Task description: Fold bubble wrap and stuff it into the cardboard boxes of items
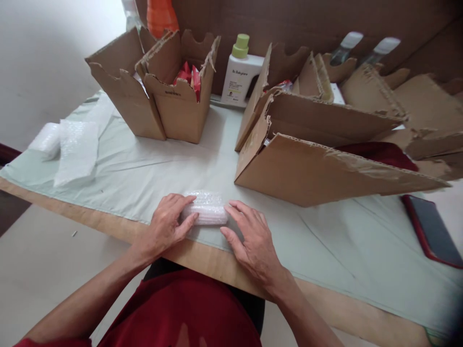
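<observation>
A small bubble wrap bundle (209, 212), rolled into a cylinder, lies lengthwise on the pale cloth near the table's front edge. Its left end is between the thumb and fingers of my left hand (168, 222), which grips it. What is inside the wrap, if anything, cannot be made out. At the right end, my right hand (251, 236) has its thumb and fingers apart. The index fingertip is at the bundle's edge, and the thumb is off it, over the cloth.
More bubble wrap (77, 149) lies partly unrolled at the left. Cardboard boxes (181, 115) stand at the back left, and a longer cardboard box (304, 168) is at the right. A white detergent bottle (237, 79) stands between them. A phone (436, 231) lies far right.
</observation>
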{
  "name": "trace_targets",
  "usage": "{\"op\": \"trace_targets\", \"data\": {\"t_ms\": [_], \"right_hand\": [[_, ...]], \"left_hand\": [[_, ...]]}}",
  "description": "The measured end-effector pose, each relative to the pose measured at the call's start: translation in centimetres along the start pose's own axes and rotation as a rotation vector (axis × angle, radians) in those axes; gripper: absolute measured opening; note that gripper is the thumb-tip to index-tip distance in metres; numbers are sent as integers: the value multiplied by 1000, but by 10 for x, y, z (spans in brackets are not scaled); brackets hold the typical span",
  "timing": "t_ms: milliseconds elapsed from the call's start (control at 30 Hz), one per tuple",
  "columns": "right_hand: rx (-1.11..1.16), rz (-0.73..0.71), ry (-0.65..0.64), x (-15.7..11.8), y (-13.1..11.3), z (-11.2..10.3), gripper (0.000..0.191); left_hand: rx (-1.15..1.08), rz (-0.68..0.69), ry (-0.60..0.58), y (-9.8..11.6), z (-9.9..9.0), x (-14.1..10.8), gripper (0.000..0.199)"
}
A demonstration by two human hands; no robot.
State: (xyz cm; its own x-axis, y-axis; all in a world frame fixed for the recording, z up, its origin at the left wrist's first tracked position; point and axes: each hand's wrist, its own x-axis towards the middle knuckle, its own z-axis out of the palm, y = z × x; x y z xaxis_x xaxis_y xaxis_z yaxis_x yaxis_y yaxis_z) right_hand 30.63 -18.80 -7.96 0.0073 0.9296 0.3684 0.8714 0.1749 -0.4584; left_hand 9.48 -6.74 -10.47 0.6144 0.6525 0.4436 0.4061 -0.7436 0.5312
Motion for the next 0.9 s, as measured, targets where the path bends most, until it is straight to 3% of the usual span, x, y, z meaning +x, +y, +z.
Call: {"op": "trace_targets", "data": {"t_ms": [167, 300, 467, 633, 700, 833, 900], "right_hand": [[-179, -80, -132, 10, 1, 13, 36], [-210, -88, -94, 22, 6, 21, 33], [-205, -102, -90, 29, 4, 21, 32], [-18, -59, -110, 31, 1, 15, 28], [82, 6, -53, 28, 2, 10, 31], [284, 221, 232, 19, 0, -1, 54], [336, 229, 235, 15, -5, -2, 57]], "left_hand": [[123, -77, 25, -3, 0, 8, 28], [102, -121, -20, -2, -9, 1, 35], [103, -34, -35, -1, -9, -4, 50], [111, 71, -93, -6, -1, -3, 44], [31, 42, -71, -6, -2, -2, 46], [-201, -109, -78, 6, -7, 3, 38], [-324, -169, -100, 16, -7, 6, 33]]}}
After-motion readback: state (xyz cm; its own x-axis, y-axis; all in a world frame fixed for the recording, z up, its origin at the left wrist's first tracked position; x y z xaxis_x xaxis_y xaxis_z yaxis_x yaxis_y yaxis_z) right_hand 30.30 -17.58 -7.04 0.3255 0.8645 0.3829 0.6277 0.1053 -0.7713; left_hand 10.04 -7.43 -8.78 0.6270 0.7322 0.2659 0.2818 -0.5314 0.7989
